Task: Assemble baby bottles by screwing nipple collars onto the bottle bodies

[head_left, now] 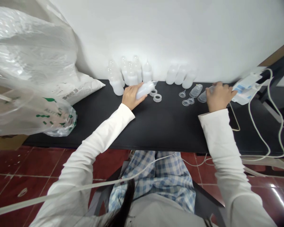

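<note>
Dark hair (126, 203) hangs nearest the camera, over a light shirt and blue plaid trousers (156, 171). At the far left, clear bags (35, 104) bulge over the end of the black table (170, 126), with a white sack (80, 90) leaning behind them. Next, a cluster of capped bottles (132, 75) stands upright by the wall. Just in front of it, the left hand (132, 95) has its fingers wrapped around a white bottle (143, 90), tilted, neck end toward the right. Two rings (157, 98) lie flat just beside that bottle. Farther right, three bare bottles (180, 75) stand near the wall. In front of these lie small clear teats (186, 102) and a loose cap (196, 90). The right hand (219, 96) covers part of a clear cup (203, 96), its fingers bent; whether they grip it, I cannot tell. Near its fingertips sits a white-and-blue box (245, 90), with a phone (233, 119) flat below it and a white cable (253, 121) looping on the right.
</note>
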`<state>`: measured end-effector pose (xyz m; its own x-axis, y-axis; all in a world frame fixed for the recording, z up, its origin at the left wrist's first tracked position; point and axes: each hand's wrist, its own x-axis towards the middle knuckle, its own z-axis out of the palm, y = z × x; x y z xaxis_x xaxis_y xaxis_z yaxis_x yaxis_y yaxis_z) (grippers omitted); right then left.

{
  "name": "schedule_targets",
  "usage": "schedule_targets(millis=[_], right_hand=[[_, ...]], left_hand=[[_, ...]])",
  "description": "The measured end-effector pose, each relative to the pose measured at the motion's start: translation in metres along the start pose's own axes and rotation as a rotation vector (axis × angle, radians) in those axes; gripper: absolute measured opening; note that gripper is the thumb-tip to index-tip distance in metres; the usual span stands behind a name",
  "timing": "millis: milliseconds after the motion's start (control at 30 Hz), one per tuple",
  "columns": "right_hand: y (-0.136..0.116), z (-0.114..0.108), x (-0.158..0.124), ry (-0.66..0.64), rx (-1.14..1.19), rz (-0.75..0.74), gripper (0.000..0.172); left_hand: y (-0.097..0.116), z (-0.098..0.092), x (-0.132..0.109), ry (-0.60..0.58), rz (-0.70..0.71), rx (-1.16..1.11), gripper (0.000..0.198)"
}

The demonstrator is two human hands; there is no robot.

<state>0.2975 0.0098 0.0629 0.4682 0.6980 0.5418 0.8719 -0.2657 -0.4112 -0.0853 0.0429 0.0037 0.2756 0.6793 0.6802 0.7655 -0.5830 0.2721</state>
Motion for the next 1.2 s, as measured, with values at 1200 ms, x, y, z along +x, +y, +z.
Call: schedule_targets(millis=[1200], right_hand=[[-0.079,0.006,-0.095,-0.551,1.036,-0.757,0.015]], left_hand=[[0.029,-0.031,0.013,-0.964,-0.479,-1.184,0.057]])
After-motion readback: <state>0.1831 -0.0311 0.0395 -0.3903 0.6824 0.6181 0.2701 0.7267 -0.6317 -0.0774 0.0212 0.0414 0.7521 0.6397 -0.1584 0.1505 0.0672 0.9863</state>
